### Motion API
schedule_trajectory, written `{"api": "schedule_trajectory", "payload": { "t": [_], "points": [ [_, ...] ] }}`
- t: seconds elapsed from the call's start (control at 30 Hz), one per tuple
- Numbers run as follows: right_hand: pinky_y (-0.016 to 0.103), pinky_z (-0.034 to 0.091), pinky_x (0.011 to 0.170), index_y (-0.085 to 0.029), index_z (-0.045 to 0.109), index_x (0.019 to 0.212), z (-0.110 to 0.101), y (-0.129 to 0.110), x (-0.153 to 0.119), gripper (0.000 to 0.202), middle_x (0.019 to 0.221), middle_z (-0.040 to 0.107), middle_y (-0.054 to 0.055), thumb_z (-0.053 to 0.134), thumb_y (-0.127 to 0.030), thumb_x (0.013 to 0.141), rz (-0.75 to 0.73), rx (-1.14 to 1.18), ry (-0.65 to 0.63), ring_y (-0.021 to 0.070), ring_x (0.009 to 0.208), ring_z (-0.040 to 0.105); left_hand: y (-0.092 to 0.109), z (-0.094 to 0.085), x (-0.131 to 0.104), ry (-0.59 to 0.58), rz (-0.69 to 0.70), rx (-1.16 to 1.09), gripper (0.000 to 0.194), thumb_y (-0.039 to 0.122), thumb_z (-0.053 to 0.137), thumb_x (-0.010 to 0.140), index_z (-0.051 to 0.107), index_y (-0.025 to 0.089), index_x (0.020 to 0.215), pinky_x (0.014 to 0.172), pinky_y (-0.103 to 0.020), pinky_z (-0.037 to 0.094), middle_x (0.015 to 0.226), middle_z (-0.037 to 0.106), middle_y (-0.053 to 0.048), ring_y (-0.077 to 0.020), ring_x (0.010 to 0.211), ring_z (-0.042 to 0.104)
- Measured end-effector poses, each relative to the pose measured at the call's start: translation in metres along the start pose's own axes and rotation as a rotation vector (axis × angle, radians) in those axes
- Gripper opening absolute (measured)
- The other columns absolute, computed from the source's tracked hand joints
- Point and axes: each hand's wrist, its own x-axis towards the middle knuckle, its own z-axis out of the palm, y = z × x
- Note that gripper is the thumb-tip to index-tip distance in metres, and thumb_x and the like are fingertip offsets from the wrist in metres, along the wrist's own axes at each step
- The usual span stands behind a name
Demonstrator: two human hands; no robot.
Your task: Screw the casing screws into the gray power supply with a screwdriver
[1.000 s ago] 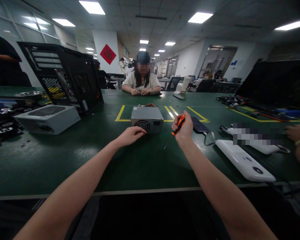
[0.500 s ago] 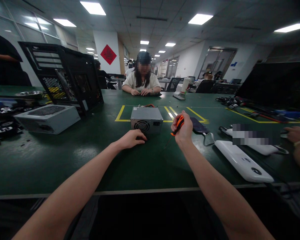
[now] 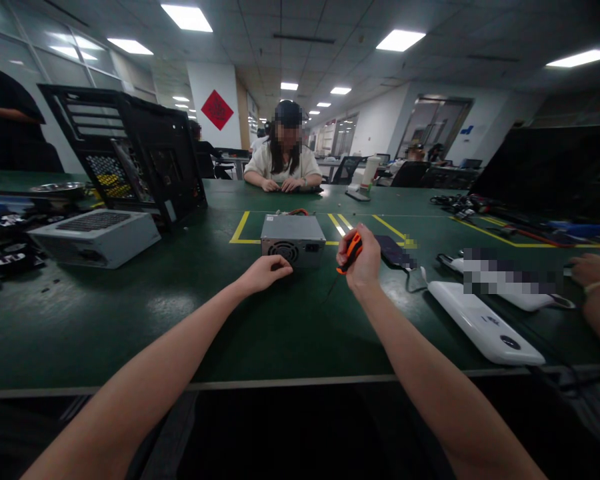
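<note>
The right hand [image 3: 367,263] is wrapping its grip snugly round the screwdriver [image 3: 352,253], its tip best angled clear of the left hand [image 3: 261,275], whose grip is curling partly closed, contents impossible to tell, near the power supply [image 3: 295,229] sitting on the desk [image 3: 280,340]

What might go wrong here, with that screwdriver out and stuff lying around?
The screwdriver in the right hand points down toward the table; if it slipped, it might scratch the surface or jab the nearby left hand. The white device lies close to the table's near edge, so a bump from the right forearm could perhaps knock it off.
</note>
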Motion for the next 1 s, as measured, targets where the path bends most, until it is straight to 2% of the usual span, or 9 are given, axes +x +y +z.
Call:
{"api": "schedule_trajectory", "payload": {
  "t": [0.2,0.3,0.37,0.47,0.53,0.6,0.67,0.8,1.0],
  "points": [
    [0.019,0.034,0.036,-0.019,0.052,0.062,0.002,-0.008,-0.013,0.032,0.049,0.051,-0.004,0.045,-0.042,0.084,-0.123,-0.191,-0.112,0.0071,0.037,0.044,0.017,0.005,-0.006,-0.013,-0.230,-0.486,0.030,0.043,0.064,0.074,0.059,0.013,0.073,0.066,-0.025,0.041,0.075,0.060,-0.003,-0.0113,0.071,0.054],
    [0.020,0.040,0.049,-0.019,0.052,0.062,-0.002,-0.020,-0.030,0.035,0.058,0.054,-0.002,0.042,-0.042,0.088,-0.205,-0.436,-0.210,0.0081,0.050,0.050,0.026,0.004,-0.011,-0.018,-0.277,-0.654,0.031,0.043,0.063,0.075,0.058,0.012,0.072,0.063,-0.023,0.040,0.073,0.057,-0.002,-0.0094,0.068,0.052],
    [0.022,0.041,0.058,-0.020,0.054,0.066,-0.008,-0.027,-0.044,0.034,0.063,0.056,-0.001,0.040,-0.040,0.090,-0.272,-0.634,-0.222,0.0095,0.059,0.052,0.030,0.003,-0.012,-0.026,-0.289,-0.761,0.031,0.041,0.063,0.077,0.057,0.012,0.072,0.061,-0.022,0.040,0.072,0.056,-0.002,-0.0087,0.066,0.052],
    [0.025,0.041,0.060,-0.020,0.055,0.070,-0.019,-0.033,-0.065,0.022,0.066,0.056,-0.001,0.052,-0.037,0.084,-0.404,-0.967,-0.234,0.0120,0.063,0.052,0.035,0.002,-0.014,-0.022,-0.290,-0.895,0.028,0.038,0.062,0.079,0.056,0.011,0.073,0.060,-0.022,0.041,0.071,0.055,-0.002,-0.0082,0.064,0.052],
    [0.026,0.042,0.060,-0.020,0.056,0.071,-0.024,-0.034,-0.078,0.017,0.068,0.058,-0.001,0.057,-0.034,0.081,-0.452,-1.108,-0.307,0.0127,0.063,0.053,0.037,0.002,-0.015,-0.023,-0.288,-0.952,0.026,0.035,0.062,0.079,0.056,0.012,0.073,0.060,-0.022,0.041,0.072,0.055,-0.001,-0.0081,0.064,0.052],
    [0.026,0.045,0.061,-0.021,0.059,0.076,-0.027,-0.034,-0.090,0.010,0.074,0.062,0.001,0.055,-0.028,0.083,-0.460,-1.095,-0.368,0.0130,0.066,0.058,0.038,0.002,-0.015,-0.034,-0.293,-0.977,0.024,0.034,0.062,0.080,0.056,0.012,0.074,0.060,-0.021,0.042,0.072,0.056,-0.001,-0.0081,0.065,0.053],
    [0.027,0.049,0.067,-0.022,0.060,0.081,-0.026,-0.036,-0.102,0.007,0.082,0.066,0.002,0.053,-0.021,0.084,-0.499,-0.989,-0.344,0.0139,0.073,0.062,0.038,0.002,-0.015,-0.048,-0.295,-0.981,0.024,0.035,0.062,0.080,0.056,0.012,0.074,0.060,-0.021,0.042,0.072,0.056,-0.001,-0.0079,0.065,0.053],
    [0.031,0.054,0.070,-0.024,0.061,0.091,-0.020,-0.036,-0.123,0.020,0.093,0.068,0.005,0.055,-0.010,0.079,-0.703,-0.824,-0.269,0.0179,0.083,0.065,0.037,0.005,-0.016,-0.081,-0.281,-0.961,0.026,0.037,0.065,0.077,0.056,0.012,0.074,0.061,-0.022,0.042,0.072,0.056,-0.001,-0.0076,0.064,0.052],
    [0.029,0.058,0.066,-0.021,0.060,0.101,-0.010,-0.023,-0.134,0.032,0.098,0.068,0.009,0.058,-0.005,0.073,-0.877,-0.787,-0.320,0.0188,0.085,0.067,0.039,0.008,-0.018,-0.138,-0.252,-0.963,0.032,0.040,0.071,0.070,0.057,0.012,0.075,0.061,-0.022,0.043,0.074,0.056,-0.001,-0.0080,0.066,0.052]
  ]
}}
